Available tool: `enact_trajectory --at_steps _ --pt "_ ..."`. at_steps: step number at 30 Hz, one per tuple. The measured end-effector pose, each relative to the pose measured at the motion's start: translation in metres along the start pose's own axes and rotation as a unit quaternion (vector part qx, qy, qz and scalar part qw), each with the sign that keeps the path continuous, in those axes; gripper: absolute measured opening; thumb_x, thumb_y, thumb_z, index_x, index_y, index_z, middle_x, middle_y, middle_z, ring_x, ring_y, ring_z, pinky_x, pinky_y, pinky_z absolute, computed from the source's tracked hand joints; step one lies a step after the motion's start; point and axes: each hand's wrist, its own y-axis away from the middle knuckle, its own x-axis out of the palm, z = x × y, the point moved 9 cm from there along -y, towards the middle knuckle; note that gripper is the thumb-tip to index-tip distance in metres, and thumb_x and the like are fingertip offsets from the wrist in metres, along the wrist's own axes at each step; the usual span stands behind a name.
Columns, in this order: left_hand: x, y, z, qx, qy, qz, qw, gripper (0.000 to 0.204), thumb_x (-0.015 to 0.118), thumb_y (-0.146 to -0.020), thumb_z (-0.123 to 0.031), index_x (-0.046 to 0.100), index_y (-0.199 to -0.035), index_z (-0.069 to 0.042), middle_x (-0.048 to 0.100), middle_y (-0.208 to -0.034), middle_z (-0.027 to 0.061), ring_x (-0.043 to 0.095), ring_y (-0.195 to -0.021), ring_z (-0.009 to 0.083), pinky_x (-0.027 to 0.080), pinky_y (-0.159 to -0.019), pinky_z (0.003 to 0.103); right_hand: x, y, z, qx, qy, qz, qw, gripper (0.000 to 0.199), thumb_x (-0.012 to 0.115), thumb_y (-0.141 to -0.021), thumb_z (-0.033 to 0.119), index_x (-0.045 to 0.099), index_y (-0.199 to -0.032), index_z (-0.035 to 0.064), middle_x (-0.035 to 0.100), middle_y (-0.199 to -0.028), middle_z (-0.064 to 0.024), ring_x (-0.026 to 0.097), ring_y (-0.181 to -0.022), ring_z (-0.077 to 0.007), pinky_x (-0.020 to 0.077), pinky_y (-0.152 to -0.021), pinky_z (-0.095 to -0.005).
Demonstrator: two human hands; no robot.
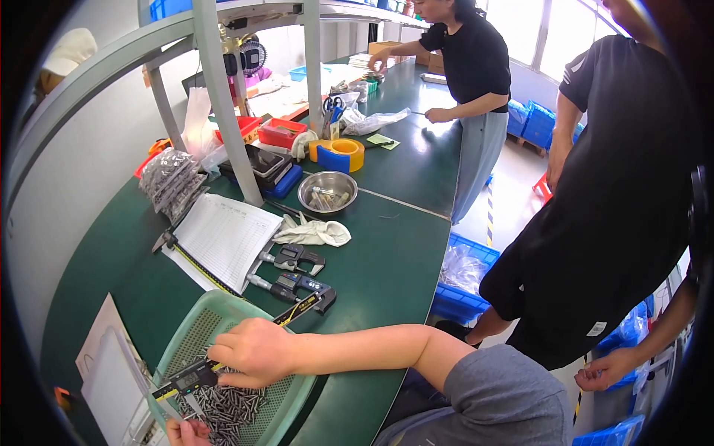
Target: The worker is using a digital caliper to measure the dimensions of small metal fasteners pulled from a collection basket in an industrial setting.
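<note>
My right hand (256,353) is closed around a digital caliper (192,377) with a dark body and a yellow-marked beam. The caliper is held slanting over a pale green plastic basket (296,405) with perforated walls. Many small grey metal pins (232,409) lie heaped in that basket. Just below the caliper's jaws, my left hand (187,432) shows only its fingertips at the lower edge. Those fingers are pinched together, and whatever is between them is too small to make out.
Beyond the basket lie two micrometers (297,290), a second caliper (178,245) on paper sheets (223,234), a white glove (316,233) and a metal bowl (327,192). A grey shelf post (223,104) rises at left. Two people (476,67) stand along the table's right side.
</note>
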Motion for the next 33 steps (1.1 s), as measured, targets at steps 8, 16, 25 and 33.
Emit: enact_trajectory --at_steps 8,16,25,33 --pt "0.006 0.002 0.002 -0.010 -0.017 0.023 1.000 0.027 0.056 -0.079 -0.004 0.044 -0.102 0.005 0.052 -0.088 0.0138 0.051 -0.079 0.0220 0.044 -0.072 0.031 0.002 0.003 0.000 -0.008 -0.010 0.000 1.000 0.033 0.067 -0.064 0.028 0.050 -0.079 0.0052 0.047 -0.066 -0.0064 0.053 -0.056 -0.0248 0.0413 -0.048 -0.0366" --pt "-0.005 -0.001 0.001 0.010 -0.021 0.014 1.000 0.022 0.055 -0.079 -0.002 0.046 -0.097 0.005 0.054 -0.084 0.0141 0.052 -0.076 0.0224 0.045 -0.070 0.031 0.004 0.001 0.002 -0.012 -0.030 0.003 0.999 0.032 0.067 -0.064 0.028 0.050 -0.079 0.0051 0.047 -0.066 -0.0065 0.052 -0.056 -0.0249 0.0409 -0.048 -0.0368" --pt "-0.004 -0.006 -0.003 0.030 -0.007 0.035 0.999 0.009 0.055 -0.078 -0.002 0.048 -0.083 0.001 0.053 -0.077 0.0119 0.051 -0.071 0.0212 0.043 -0.066 0.030 0.007 -0.001 -0.001 -0.004 -0.028 0.020 0.999 0.033 0.065 -0.066 0.032 0.049 -0.074 0.0050 0.048 -0.065 -0.0068 0.052 -0.057 -0.0259 0.0412 -0.050 -0.0376" --pt "-0.007 0.001 0.008 -0.004 -0.007 0.034 0.999 0.016 0.056 -0.079 -0.012 0.049 -0.086 0.000 0.053 -0.077 0.0111 0.051 -0.071 0.0210 0.042 -0.069 0.033 0.013 0.004 0.001 -0.008 -0.046 0.055 0.997 0.035 0.065 -0.065 0.035 0.049 -0.074 0.0049 0.049 -0.066 -0.0076 0.054 -0.058 -0.0272 0.0421 -0.051 -0.0385"
